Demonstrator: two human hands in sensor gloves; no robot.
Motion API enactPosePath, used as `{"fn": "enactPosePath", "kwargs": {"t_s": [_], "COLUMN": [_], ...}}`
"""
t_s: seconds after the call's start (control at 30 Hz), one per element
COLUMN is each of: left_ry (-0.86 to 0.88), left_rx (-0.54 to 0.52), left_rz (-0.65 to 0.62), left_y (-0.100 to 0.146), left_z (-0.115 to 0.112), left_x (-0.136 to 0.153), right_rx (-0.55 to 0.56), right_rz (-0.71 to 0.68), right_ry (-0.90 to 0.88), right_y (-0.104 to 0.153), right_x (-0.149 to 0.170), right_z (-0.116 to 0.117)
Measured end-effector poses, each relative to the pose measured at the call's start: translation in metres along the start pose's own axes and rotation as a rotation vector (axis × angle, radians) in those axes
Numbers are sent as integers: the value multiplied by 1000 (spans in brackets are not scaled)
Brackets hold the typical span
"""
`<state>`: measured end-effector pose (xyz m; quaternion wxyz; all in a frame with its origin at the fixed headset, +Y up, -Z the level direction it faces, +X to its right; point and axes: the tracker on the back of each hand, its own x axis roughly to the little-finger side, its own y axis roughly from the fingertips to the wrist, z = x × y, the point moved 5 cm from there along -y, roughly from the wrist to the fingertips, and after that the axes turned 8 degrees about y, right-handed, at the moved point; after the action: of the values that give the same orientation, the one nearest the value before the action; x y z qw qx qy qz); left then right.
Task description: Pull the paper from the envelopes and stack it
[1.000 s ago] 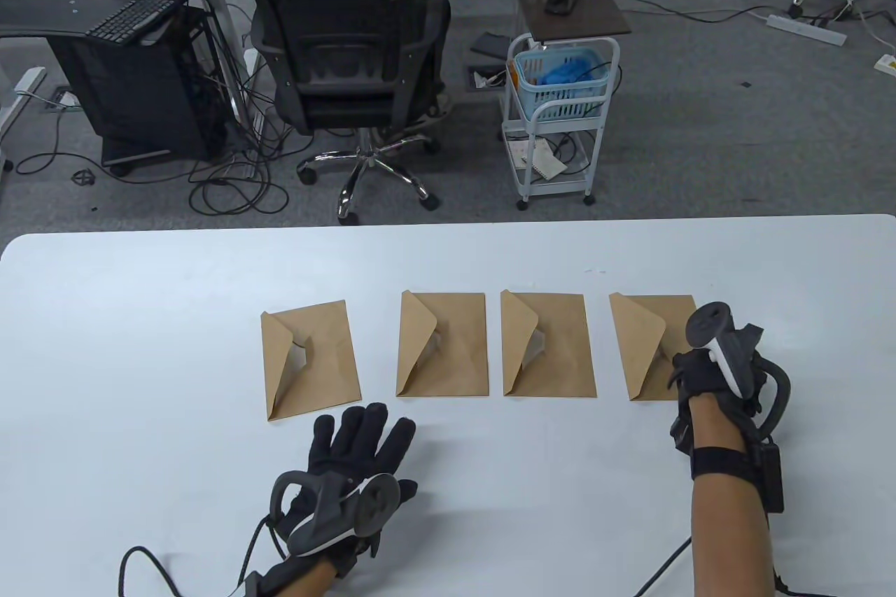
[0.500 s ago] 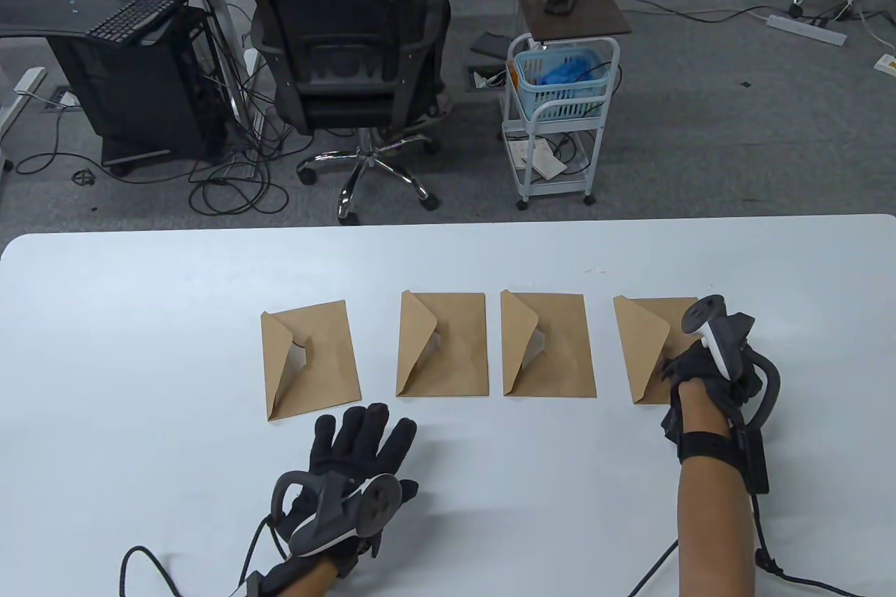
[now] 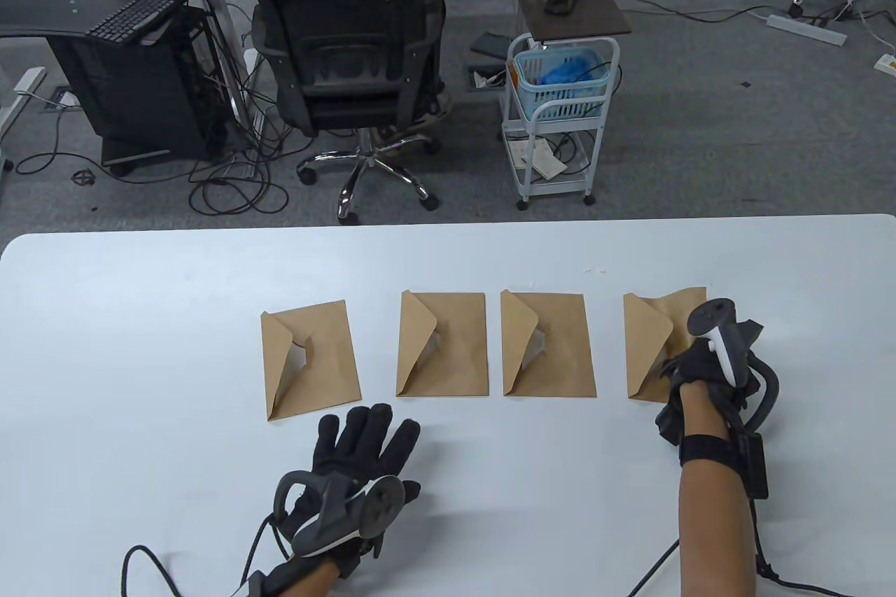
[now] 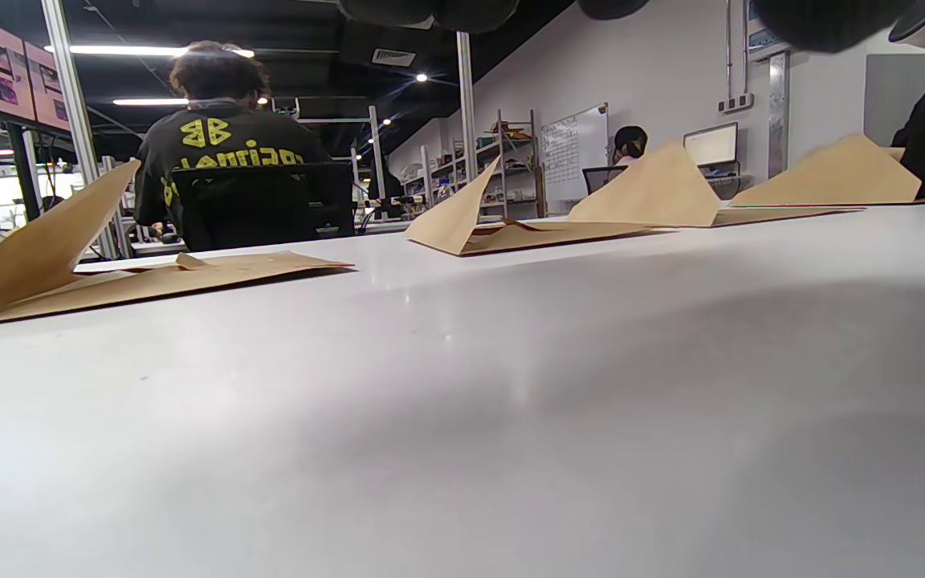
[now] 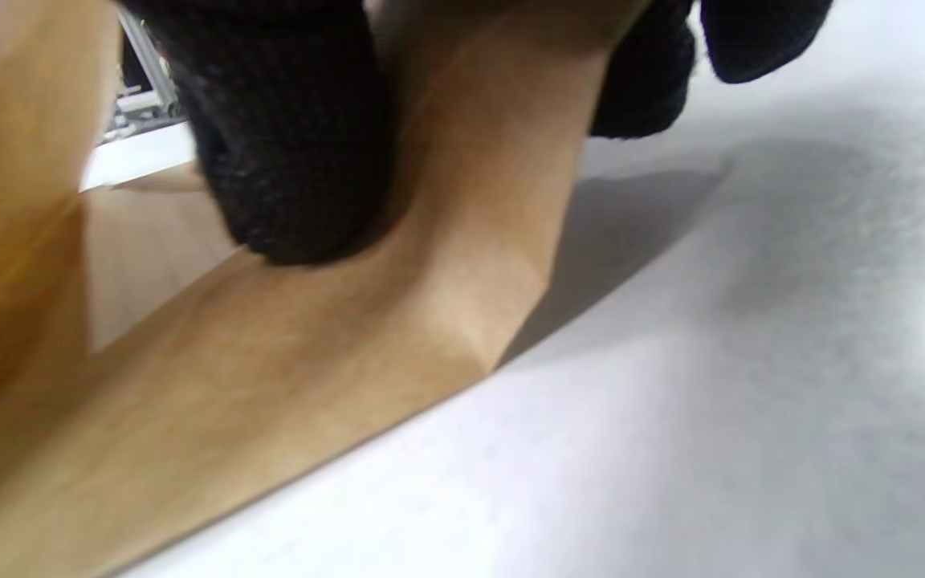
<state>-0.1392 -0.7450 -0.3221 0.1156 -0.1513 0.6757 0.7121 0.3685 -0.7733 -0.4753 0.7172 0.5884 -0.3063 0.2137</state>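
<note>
Gripping the rightmost envelope (image 3: 651, 345) near the table's (image 3: 140, 317) right edge with my right hand (image 3: 703, 373), I'm lifting it to reach the paper; left hand (image 3: 357, 457) is resting flat, fingers spread, holding nothing.

left hand (image 3: 364, 446) flat, fingers spread, right hand (image 3: 700, 369) curled, fingers (image 5: 294, 160) pinching
</note>
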Motion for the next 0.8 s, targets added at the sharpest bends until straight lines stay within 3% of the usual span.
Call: {"fn": "enactPosePath", "kwargs": {"t_s": [0.33,0.47,0.8], "left_ry": [1,4,8], "left_rx": [6,-3,-9], "left_rz": [0,-3,-19], "left_y": [0,0,-1], "left_z": [0,2,3], "left_x": [-1,-1,-5], "right_rx": [117,42,29], "right_rz": [9,-40,-263], "right_ry": [-70,-109,-468], "right_y": [4,8,61], "right_x": [12,15,25], "right_z": [-6,-10,-51]}}
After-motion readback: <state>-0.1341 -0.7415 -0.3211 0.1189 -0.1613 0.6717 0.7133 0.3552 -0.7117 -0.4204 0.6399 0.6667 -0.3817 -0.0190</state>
